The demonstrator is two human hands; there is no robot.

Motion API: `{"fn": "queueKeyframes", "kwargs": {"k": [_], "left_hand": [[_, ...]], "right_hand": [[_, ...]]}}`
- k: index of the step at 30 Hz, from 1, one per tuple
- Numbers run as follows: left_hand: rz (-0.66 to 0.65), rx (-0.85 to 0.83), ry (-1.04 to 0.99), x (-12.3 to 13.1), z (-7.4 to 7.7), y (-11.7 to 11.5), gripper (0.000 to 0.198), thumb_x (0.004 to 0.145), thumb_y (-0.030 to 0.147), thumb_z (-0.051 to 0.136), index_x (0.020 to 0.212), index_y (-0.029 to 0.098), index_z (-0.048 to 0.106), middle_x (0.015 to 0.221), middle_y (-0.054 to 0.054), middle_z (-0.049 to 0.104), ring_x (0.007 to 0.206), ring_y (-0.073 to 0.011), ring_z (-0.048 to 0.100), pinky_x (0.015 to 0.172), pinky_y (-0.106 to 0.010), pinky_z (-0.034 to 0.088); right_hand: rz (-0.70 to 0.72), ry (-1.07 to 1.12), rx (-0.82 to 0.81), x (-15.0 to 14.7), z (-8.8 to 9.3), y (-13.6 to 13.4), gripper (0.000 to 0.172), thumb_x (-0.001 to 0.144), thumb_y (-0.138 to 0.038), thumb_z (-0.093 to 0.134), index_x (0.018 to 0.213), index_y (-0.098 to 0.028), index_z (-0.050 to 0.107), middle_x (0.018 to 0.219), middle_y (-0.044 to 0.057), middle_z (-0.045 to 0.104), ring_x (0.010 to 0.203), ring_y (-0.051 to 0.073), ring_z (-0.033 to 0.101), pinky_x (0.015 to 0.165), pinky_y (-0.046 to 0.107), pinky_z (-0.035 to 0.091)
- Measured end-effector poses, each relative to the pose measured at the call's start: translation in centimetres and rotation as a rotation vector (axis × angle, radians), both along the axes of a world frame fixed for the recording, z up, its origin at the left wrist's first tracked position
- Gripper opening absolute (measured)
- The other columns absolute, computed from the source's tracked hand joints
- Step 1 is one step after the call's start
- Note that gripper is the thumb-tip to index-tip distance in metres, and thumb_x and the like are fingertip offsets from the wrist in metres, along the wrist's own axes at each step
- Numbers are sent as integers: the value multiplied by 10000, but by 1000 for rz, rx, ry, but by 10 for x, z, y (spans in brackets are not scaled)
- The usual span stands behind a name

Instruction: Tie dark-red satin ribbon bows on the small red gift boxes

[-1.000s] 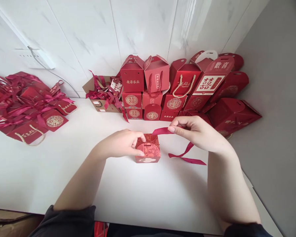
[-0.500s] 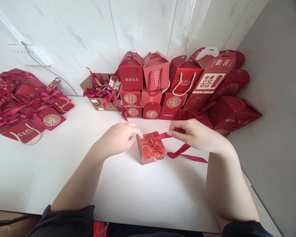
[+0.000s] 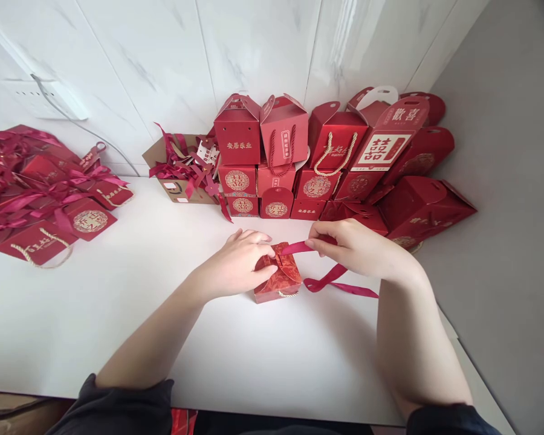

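A small red gift box [image 3: 283, 281] with a floral pattern on its folded top stands on the white table, a cord handle on its near side. My left hand [image 3: 240, 266] lies over the box's left side, its thumb and fingers apart near the slot on top. Between the thumb and forefinger of my right hand [image 3: 344, 241] a magenta ribbon [image 3: 298, 247] is pinched. One part of that ribbon reaches into the slot; its tail rests on the table right of the box.
Stacked red gift boxes [image 3: 239, 145] line the back wall. Beside them a cardboard carton [image 3: 181, 192] is heaped with ribbons and tags. Ribboned boxes [image 3: 90, 222] are piled at the left. A grey panel [image 3: 503, 229] bounds the right side.
My left hand has moved right, over the box, and its fingers have spread toward the slot. My right hand keeps its pinch on the ribbon, almost unmoved.
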State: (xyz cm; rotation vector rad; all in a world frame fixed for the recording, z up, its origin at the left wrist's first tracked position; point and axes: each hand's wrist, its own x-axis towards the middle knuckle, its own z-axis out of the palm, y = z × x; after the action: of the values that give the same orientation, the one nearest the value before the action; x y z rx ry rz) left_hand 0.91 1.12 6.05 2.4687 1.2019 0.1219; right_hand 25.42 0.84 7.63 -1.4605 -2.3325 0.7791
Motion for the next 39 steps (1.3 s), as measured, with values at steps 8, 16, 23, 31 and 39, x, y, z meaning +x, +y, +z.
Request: {"fn": "queueKeyframes", "kwargs": {"k": [8,16,23,31,39], "left_hand": [[-10,-16,-45,0,3,-1,261,902,338,481,1026,250,693,1311,-52,572,1243,-268,462,1085,-448,329],[98,-169,-151,7,-8,10,260,869,360,516,990,224,703,1389,-98,526,1328,-294,428,1090,-478,353],[96,-247,-248,2,-3,14,230,862,352,518,778,205,674,1304,-81,583,1278,-273,500,1018,-400,436],[151,-118,-323,-8,17,7,227,886,375,503,821,221,656,1271,-38,561,1222,-240,514,1072,-411,362],[188,-92,-70,-1,21,-12,414,707,555,670,913,230,519,878,-12,607,737,-199,583,609,-281,409]], "right_hand": [[23,-183,-16,-1,-12,4,348,936,-378,429,638,-204,479,573,4,506,501,128,412,497,277,278],[53,-131,-7,-6,-10,2,341,939,-374,434,649,-210,504,572,0,496,522,135,403,505,283,264],[113,-3,-4,-11,-16,5,276,953,-364,436,807,-210,613,758,28,629,685,172,553,621,292,393],[260,458,-56,-31,-23,15,221,912,-290,546,1122,-237,587,1212,46,644,1109,195,603,925,341,464],[233,506,-118,-36,-34,18,48,841,-214,589,873,-202,555,892,19,673,878,167,637,807,312,475]]}}
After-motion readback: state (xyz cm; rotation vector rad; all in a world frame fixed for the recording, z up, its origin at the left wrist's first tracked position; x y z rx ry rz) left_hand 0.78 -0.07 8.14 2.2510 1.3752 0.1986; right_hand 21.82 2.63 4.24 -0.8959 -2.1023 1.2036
